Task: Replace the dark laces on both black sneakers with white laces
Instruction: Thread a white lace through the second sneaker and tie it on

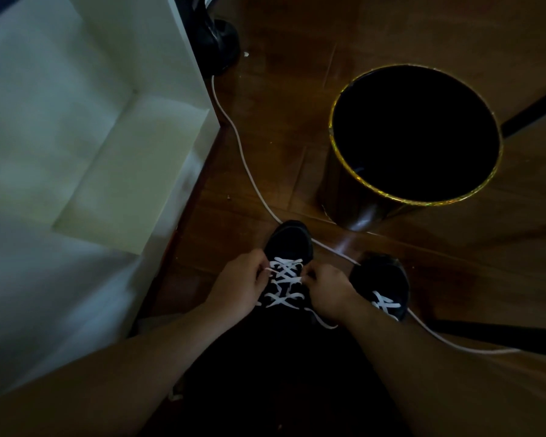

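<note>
Two black sneakers stand on the wooden floor. The left sneaker (292, 239) carries a white lace (286, 283) crossed several times up its front. My left hand (238, 283) pinches the lace at the shoe's left side, fingers curled. My right hand (327, 290) pinches it at the right side. A loose lace end (323, 323) trails below my right wrist. The right sneaker (380, 279) sits beside my right hand, partly hidden by the wrist, with a white lace (386, 304) crossed on it.
A black round bin with a gold rim (338, 152) stands just beyond the shoes. A white cable (243, 159) runs across the floor between bin and shoes. White furniture (92, 137) fills the left. A dark object (218, 42) stands at the top.
</note>
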`<state>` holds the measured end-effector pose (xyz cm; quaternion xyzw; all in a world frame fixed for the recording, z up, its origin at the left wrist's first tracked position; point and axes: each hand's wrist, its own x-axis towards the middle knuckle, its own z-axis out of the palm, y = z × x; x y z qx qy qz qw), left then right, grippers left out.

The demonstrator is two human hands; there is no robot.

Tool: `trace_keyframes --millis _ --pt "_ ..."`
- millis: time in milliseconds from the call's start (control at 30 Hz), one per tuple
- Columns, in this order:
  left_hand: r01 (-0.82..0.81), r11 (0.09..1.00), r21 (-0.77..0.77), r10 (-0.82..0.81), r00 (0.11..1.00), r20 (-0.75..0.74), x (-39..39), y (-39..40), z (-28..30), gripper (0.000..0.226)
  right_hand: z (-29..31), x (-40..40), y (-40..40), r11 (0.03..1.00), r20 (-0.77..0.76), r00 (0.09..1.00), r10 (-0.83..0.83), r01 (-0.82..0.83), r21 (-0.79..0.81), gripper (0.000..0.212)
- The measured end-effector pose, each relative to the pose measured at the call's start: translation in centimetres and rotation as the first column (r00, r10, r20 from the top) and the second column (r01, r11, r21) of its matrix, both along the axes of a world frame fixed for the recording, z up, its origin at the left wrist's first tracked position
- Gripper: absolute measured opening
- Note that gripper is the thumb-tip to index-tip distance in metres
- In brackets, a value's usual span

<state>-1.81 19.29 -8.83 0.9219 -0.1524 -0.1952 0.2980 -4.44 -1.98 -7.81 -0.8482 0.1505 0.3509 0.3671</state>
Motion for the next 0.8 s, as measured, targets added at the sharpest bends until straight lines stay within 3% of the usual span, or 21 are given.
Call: trace_keyframes --millis 100,133,200,267,300,400,467,500,667,800 --pt "0.277 0.937 0.211 -0.325 0.915 0.239 0.5 1.4 -0.2 0.021 0.6 -0.2 -0.2 0.959 -0.018 0.976 0.217 -0.217 -0.180 0.018" --pt "0.289 0.924 0.249 -0.352 0.897 0.267 0.5 1.6 -0.2 0.025 0.8 -0.2 0.0 0.948 -0.010 0.970 0.244 -0.241 -0.209 0.021" --pt "0.206 0.955 0.215 -0.259 0.932 0.254 0.0 1.4 -0.3 0.023 0.8 -0.4 0.5 0.970 0.050 0.980 0.192 -0.182 -0.159 0.016" --pt "-0.014 0.997 0.079 0.007 0.996 0.089 -1.0 0.7 -0.3 0.015 0.4 -0.7 0.8 1.000 0.105 0.994 0.016 -0.014 -0.018 0.015" --pt "-0.160 0.987 0.020 0.161 0.985 -0.060 -1.3 0.3 -0.2 0.011 0.2 -0.9 0.9 0.997 0.118 0.991 -0.068 0.063 0.039 0.019" --pt "-0.511 0.860 -0.014 0.445 0.761 -0.471 -1.5 -0.6 -0.7 0.013 -0.3 -1.5 1.0 0.972 0.106 0.969 -0.224 0.214 0.102 0.028" --pt "-0.614 0.789 -0.018 0.495 0.653 -0.573 -1.6 -0.9 -0.9 0.016 -0.6 -1.7 1.1 0.933 0.054 0.938 -0.342 0.332 0.140 0.016" --pt "-0.629 0.777 -0.030 0.498 0.643 -0.581 -1.6 -1.0 -1.0 0.018 -0.6 -1.8 1.3 0.912 0.025 0.921 -0.389 0.381 0.153 0.009" --pt "-0.540 0.841 -0.016 0.459 0.729 -0.508 -1.4 -1.0 -1.2 0.018 -0.3 -1.6 2.6 0.889 -0.008 0.902 -0.431 0.427 0.163 0.007" --pt "-0.354 0.935 0.030 0.338 0.859 -0.385 -1.0 -0.2 -0.7 0.016 0.2 -1.2 1.9 0.978 0.067 0.978 -0.198 0.192 0.085 0.004"
